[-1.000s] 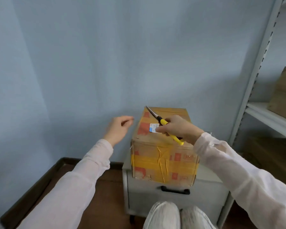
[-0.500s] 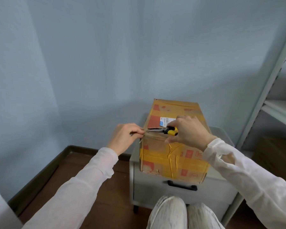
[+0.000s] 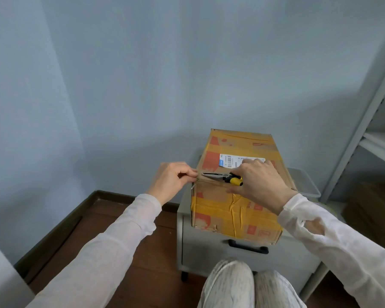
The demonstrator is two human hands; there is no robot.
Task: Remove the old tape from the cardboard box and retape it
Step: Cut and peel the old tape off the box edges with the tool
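A cardboard box (image 3: 222,210) wrapped in yellow tape (image 3: 238,215) with red print and a white shipping label (image 3: 230,161) stands on a small grey cabinet. My right hand (image 3: 259,181) grips yellow-handled pliers (image 3: 226,178); their tip points left along the box's near top edge. My left hand (image 3: 172,180) pinches the tape end at the box's near left top corner, right at the pliers' tip.
The grey cabinet (image 3: 209,250) has a black drawer handle (image 3: 248,246). A grey metal shelf unit (image 3: 365,121) stands on the right. Blue walls close in behind and on the left. My knees (image 3: 249,285) are right in front of the cabinet, above a brown floor (image 3: 142,263).
My right hand brought the pliers down from above the box top to its near top edge, tip pointing left. My left hand moved in and pinched the tape at the corner.
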